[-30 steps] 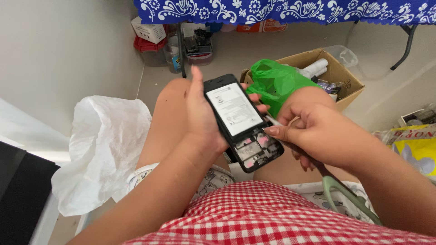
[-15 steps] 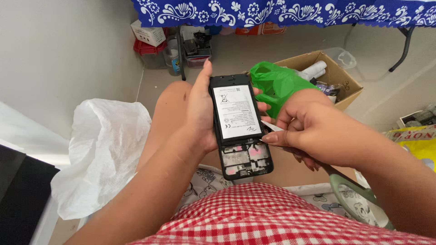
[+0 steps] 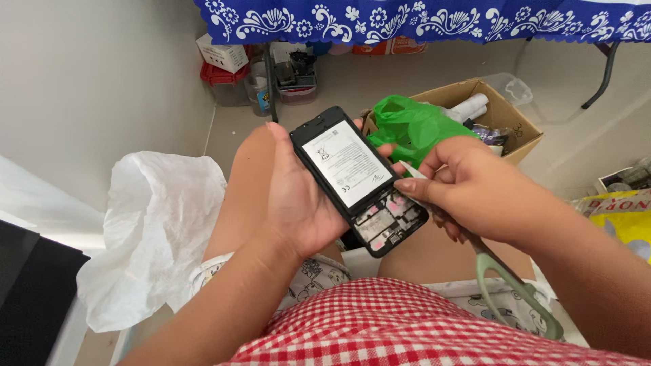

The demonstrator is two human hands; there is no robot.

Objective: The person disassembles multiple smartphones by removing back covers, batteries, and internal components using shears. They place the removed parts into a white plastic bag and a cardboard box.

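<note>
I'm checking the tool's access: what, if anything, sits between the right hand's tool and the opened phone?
Nothing visible does. The right hand brings the tool's tip to the edge of the opened phone, which the left hand cradles from behind.

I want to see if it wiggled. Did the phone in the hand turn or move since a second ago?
Yes. The opened phone in the left hand tilted: against the cardboard box behind it, its top end now leans away from the box.

Glossy black plastic phone [image 3: 358, 179], matt white paper-like battery label [image 3: 347, 163]; crinkled green plastic bag [image 3: 411, 127]; brown cardboard box [image 3: 502, 112].
</note>
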